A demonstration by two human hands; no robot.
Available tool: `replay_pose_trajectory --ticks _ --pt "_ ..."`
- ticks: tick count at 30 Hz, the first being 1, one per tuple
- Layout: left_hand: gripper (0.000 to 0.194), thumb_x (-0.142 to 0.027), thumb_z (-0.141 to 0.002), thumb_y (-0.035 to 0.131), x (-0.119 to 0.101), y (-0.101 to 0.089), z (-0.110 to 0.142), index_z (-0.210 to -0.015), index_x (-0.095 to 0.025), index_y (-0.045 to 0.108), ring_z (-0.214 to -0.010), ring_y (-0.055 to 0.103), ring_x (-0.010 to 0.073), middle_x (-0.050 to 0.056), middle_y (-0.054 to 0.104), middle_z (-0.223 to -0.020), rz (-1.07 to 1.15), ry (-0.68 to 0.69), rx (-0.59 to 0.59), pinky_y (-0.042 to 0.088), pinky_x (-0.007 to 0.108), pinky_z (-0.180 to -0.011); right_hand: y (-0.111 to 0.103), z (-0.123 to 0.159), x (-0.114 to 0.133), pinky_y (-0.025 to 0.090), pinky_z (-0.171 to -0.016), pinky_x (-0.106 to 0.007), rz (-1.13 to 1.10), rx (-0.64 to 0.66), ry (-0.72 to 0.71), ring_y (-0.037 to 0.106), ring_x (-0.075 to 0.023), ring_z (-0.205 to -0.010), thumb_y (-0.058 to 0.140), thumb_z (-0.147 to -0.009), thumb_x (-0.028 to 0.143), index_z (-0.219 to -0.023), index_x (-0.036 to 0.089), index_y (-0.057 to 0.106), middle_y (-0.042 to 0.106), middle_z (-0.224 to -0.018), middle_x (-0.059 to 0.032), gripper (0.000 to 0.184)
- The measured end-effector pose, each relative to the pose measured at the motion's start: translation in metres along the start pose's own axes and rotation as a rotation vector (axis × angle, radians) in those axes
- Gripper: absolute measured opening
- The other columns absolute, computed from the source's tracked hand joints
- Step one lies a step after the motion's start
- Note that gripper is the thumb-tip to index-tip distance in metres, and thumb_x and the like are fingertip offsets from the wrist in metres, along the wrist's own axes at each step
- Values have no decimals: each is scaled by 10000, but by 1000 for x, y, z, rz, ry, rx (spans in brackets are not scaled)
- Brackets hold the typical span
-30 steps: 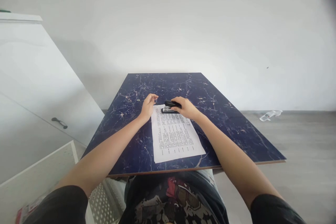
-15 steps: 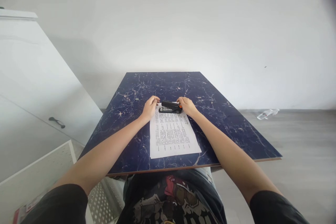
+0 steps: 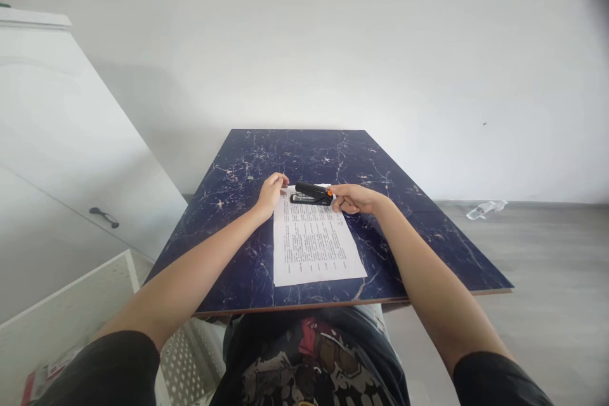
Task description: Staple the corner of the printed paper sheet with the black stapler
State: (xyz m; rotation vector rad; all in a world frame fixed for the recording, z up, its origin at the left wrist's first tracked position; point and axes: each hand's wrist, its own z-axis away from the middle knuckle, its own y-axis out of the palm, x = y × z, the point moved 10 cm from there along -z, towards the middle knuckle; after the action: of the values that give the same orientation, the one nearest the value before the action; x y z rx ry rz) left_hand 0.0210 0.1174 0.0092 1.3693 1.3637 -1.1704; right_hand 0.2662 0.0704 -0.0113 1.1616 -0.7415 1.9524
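A printed white sheet of paper (image 3: 314,242) lies on the dark blue marbled tabletop (image 3: 404,203). A black stapler (image 3: 310,193) with an orange tip sits across the paper's far edge. My left hand (image 3: 271,193) rests at the sheet's far left corner, fingers curled and pinching the paper beside the stapler's left end. My right hand (image 3: 354,198) lies at the stapler's right end, fingers loosely curled, fingertips touching its orange tip.
A white cabinet (image 3: 61,158) with a dark handle (image 3: 103,216) stands to the left, a white perforated panel (image 3: 85,304) below it. A crumpled clear plastic bottle (image 3: 485,208) lies on the grey floor at the right. A white wall rises behind the table.
My right hand has come off the top of the stapler and slid to its right end. The stapler now lies uncovered. My left hand has closed in on the paper's corner.
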Motion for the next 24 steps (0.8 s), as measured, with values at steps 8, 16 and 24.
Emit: replay_pose_trajectory --ticks 8,16,24 --pt "201 -259 -930 486 -2 1 2 -820 -192 640 -868 642 176 58 673 -910 -11 5 1 513 276 -702 16 -2 2 629 -576 -243 -190 53 77 780 -224 -893 541 -1033 277 -1604 119 303 772 -1127 -201 639" --pt "187 -208 -870 479 -15 5 5 -823 -199 659 -873 637 190 38 678 -903 -101 72 36 505 329 -842 -1 -7 1 523 -461 -276 -8 -94 9 627 -165 -526 643 -967 497 -1425 130 558 757 -783 -109 593" --pt "174 -205 -844 488 -19 15 6 -820 -197 660 -797 615 179 29 666 -827 -133 128 113 491 312 -791 21 0 72 489 -813 -362 805 -459 -608 635 -248 -922 844 -732 450 -1169 211 749 694 -1039 -82 507"
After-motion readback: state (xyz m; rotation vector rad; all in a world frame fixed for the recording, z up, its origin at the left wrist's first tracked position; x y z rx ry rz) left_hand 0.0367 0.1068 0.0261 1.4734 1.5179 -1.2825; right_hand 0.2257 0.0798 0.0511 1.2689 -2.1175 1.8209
